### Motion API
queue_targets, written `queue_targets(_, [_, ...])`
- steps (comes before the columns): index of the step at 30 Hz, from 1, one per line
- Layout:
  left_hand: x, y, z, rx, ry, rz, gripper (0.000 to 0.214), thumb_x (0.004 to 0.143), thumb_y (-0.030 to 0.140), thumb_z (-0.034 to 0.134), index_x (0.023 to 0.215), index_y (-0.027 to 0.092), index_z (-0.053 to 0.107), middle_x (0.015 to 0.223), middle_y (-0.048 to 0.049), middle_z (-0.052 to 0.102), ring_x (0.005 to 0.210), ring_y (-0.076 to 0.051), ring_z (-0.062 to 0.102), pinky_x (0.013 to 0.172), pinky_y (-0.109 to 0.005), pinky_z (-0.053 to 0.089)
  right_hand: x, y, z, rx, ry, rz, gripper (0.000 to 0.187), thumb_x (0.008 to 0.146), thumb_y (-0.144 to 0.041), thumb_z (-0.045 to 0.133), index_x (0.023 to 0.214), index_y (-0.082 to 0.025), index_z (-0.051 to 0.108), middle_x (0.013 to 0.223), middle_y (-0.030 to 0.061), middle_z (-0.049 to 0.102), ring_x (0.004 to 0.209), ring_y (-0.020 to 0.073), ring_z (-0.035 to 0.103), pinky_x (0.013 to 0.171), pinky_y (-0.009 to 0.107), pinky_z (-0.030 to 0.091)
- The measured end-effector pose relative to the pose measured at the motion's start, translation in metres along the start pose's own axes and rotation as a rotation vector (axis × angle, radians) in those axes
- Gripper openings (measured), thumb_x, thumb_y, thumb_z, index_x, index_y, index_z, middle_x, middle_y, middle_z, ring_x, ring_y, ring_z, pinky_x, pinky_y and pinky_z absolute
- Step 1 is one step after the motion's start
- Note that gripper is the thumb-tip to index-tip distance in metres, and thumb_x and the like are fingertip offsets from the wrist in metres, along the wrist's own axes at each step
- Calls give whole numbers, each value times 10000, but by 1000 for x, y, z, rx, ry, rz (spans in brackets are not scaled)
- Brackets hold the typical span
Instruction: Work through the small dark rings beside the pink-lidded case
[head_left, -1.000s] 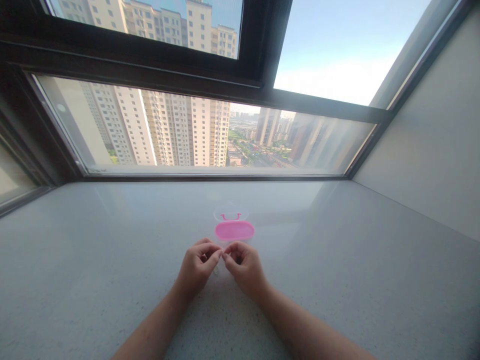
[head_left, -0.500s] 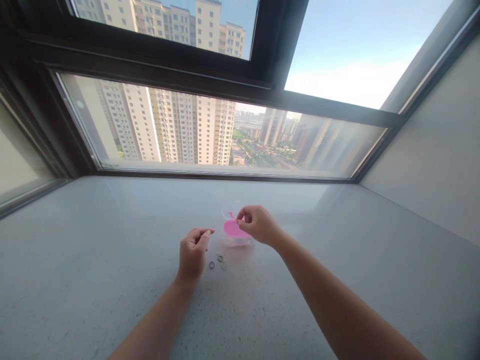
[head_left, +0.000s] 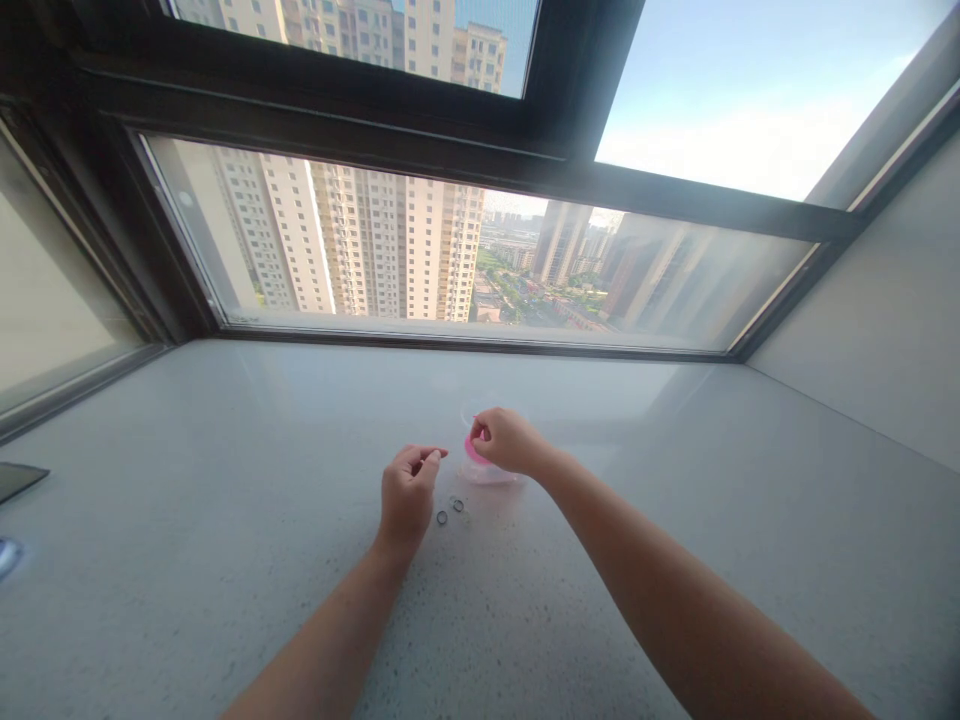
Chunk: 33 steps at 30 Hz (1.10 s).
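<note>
Mid-frame, R hand (head_left: 504, 442) curled over pink box (head_left: 472, 452), grip unclear; L hand (head_left: 409, 490) pinched together, rings (head_left: 449, 511) just beside.

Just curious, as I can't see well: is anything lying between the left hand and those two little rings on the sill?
Nothing visible does. The two rings lie on the sill just right of the left hand, apart from it. The right hand is farther back, at the pink box, not between them.

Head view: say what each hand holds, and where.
Right hand pinches the pink box at its left rim; left hand is pinched shut, contents too small to tell.
</note>
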<state>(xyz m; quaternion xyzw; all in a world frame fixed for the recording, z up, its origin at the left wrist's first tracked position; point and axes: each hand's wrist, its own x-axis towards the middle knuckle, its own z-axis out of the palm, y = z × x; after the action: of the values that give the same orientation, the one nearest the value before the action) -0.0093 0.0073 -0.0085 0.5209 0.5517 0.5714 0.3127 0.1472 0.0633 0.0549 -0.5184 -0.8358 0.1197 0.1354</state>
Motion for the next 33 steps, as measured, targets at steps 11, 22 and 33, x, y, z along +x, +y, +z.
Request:
queue_targets(11, [2,-9,6,313,-58,106,245,728,204,520,895,154,692,853,-52,614,723,-162,557,714,-286,454,-19,-5,-10,11,152,66,190,736,-180,498,832,-174,662,607,0,614,524,111,494,505,210,304])
queue_targets(22, [-1,-11,8,680,-356,260,313,825,228,478,1074,228,668,1159,-69,605,1046,-240,515,917,-355,384,-85,-24,40,11,100,8,216,820,-202,462,870,-211,672,732,51,696,636,159,607,564,233,316])
queue_targets(33, [-4,-11,8,677,-297,344,178,749,169,558,844,201,706,953,-63,631,933,-215,543,861,-330,407,-87,-21,64,-7,25,45,272,834,-215,434,945,-249,681,861,60,722,769,199,656,614,243,363])
